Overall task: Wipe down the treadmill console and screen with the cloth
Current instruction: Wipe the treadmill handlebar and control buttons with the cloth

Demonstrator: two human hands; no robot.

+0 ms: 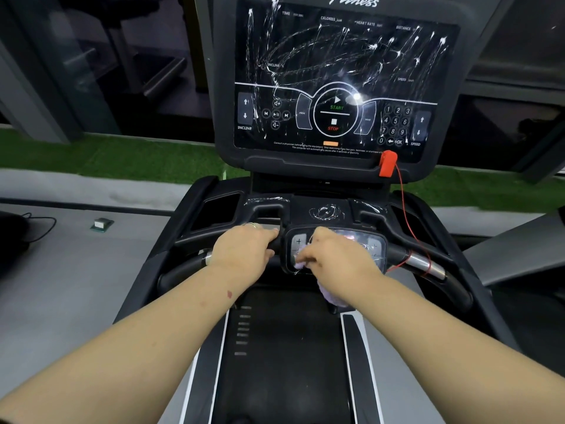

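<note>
Soft purple cloth (331, 293) bunched in right hand (339, 255) on shiny button panel (371, 243), left hand (243, 252) gripping black handlebar (183, 269), flat streaky screen (342, 78).

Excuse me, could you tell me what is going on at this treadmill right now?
A person is cleaning the treadmill. The right hand presses a pale purple cloth onto the small control panel between the handlebars, while the left hand grips the handlebar beside it. The big screen above is covered in white streaks and not yet wiped. A red safety clip hangs at its lower edge.
</note>
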